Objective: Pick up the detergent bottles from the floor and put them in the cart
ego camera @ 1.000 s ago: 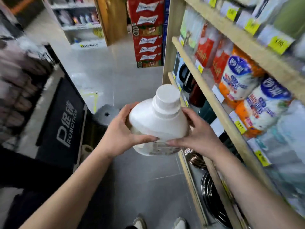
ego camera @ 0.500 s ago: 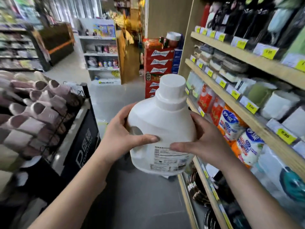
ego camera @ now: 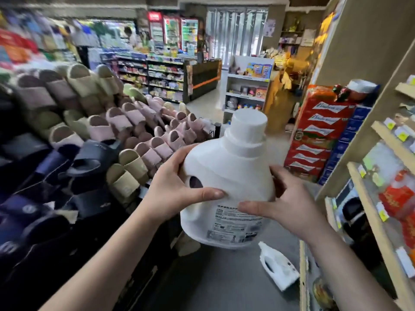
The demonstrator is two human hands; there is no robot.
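Note:
A large white detergent bottle (ego camera: 229, 176) with a wide white cap is held upright at chest height in the aisle. My left hand (ego camera: 170, 189) grips its left side by the handle hole, thumb across the front. My right hand (ego camera: 285, 203) grips its right side, thumb on the label. A second white detergent bottle (ego camera: 277, 267) lies on its side on the grey floor below, close to the right shelf's base. No cart shows in this view.
A sloped rack of slippers (ego camera: 94, 135) fills the left side. Wooden shelves with price tags (ego camera: 381, 176) line the right. Stacked red beer cases (ego camera: 318, 135) stand ahead right, a white display shelf (ego camera: 247, 90) beyond. The grey floor aisle (ego camera: 224, 277) runs between.
The view has lifted from the floor to the store ahead. Both hands have raised the bottle with the same grip. A second bottle on the floor has come into sight.

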